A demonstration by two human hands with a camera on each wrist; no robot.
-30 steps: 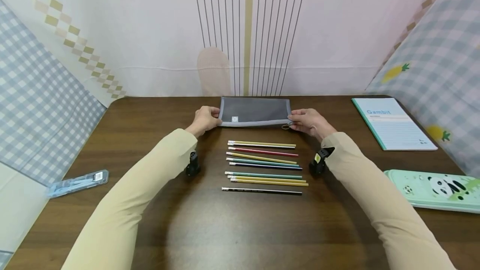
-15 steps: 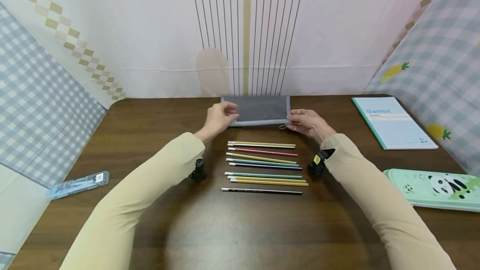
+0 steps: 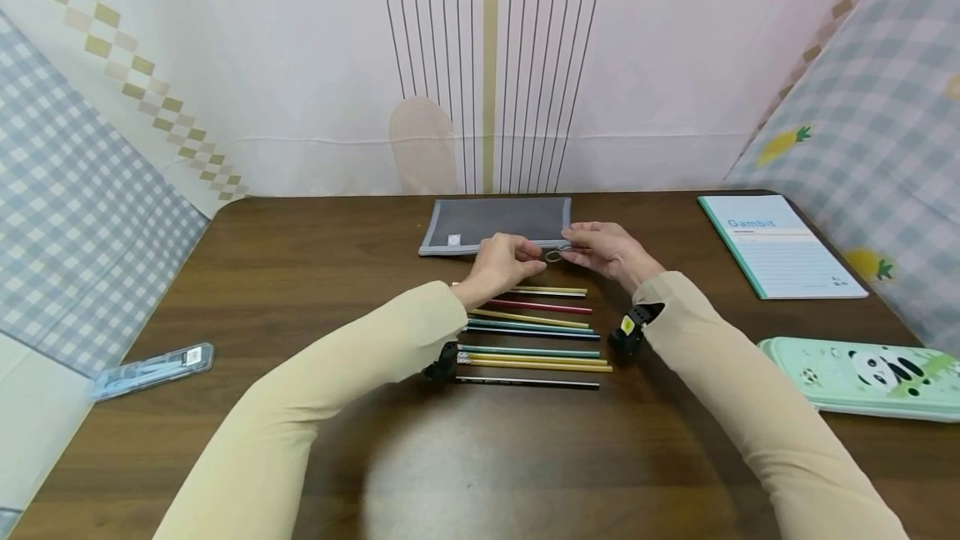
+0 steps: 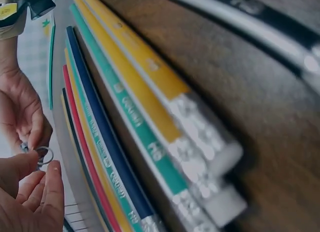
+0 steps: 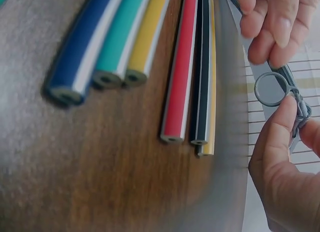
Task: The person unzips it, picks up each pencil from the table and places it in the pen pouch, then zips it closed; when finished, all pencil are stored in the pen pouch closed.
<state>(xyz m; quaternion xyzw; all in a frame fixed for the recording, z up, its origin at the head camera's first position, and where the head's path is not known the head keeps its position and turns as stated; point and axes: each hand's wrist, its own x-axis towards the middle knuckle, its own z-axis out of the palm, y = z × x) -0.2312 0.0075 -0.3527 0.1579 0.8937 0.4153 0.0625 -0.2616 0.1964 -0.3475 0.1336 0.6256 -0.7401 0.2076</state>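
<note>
A flat grey zip pouch [image 3: 498, 219] with a pale border and a small white label lies at the far side of the table. My right hand [image 3: 609, 255] pinches its near right corner, by the end of the zip. From that corner a metal pull ring [image 5: 271, 89] sticks out toward the left. Close to the ring is my left hand [image 3: 504, 267], thumb and fingers parted, with a small gap to the ring in the right wrist view. Several striped pencils [image 3: 532, 359] lie in a row nearer the body, their eraser ends partly hidden by my left forearm.
At the right stand out a white notebook [image 3: 783, 248] and a green panda pencil case [image 3: 862, 377]. A clear blue plastic box [image 3: 153, 371] lies near the left edge. A patterned cloth [image 3: 315, 65] hangs behind the table.
My left hand has let go of the pouch's left corner and moved right along the zip to the ring. The right hand keeps its hold; the pouch has turned slightly.
</note>
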